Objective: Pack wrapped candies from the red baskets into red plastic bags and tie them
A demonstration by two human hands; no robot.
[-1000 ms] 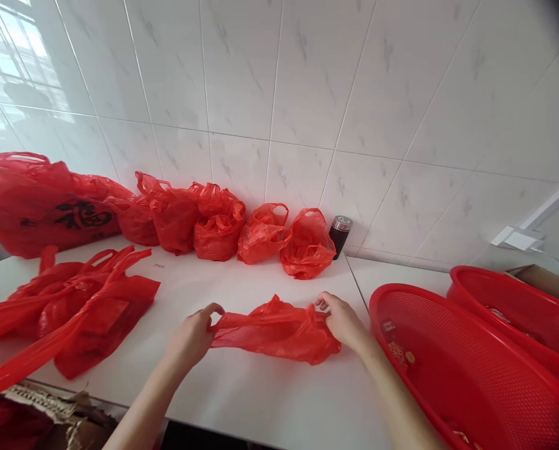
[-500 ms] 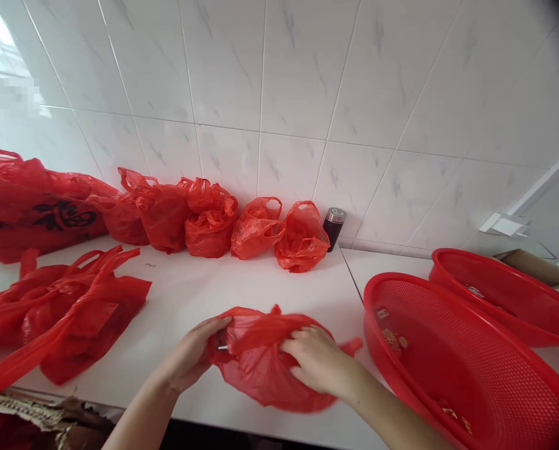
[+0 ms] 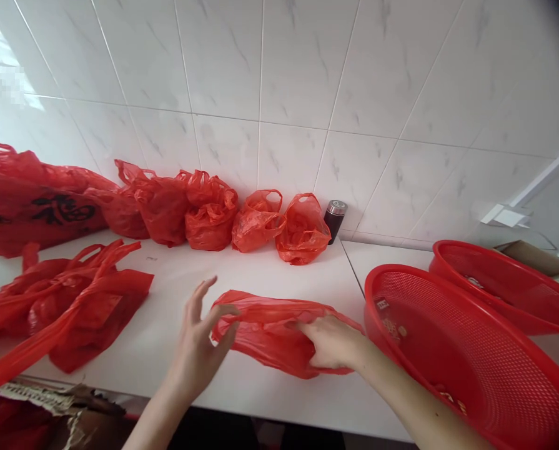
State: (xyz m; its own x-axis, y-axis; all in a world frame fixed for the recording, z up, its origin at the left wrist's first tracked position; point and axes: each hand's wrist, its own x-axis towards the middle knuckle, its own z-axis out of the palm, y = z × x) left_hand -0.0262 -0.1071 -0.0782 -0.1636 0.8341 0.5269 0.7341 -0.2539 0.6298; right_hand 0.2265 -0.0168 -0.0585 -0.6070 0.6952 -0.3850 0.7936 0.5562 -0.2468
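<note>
A thin red plastic bag (image 3: 270, 328) lies crumpled on the white counter (image 3: 242, 278) in front of me. My left hand (image 3: 199, 344) is at the bag's left end, fingers spread apart, with the thumb touching the bag's edge. My right hand (image 3: 333, 342) rests on the bag's right part with its fingers curled into the plastic, gripping it.
Several filled red bags (image 3: 213, 212) line the tiled wall, beside a dark flask (image 3: 334, 220). A heap of flat red bags (image 3: 64, 303) lies at the left. Two red mesh baskets (image 3: 452, 340) stand at the right. Torn cardboard (image 3: 40, 400) sits below the counter's front edge.
The bag was stretched flat between both hands, then bunched up. Now my left hand has let go and spread its fingers, while my right hand stays on the bag.
</note>
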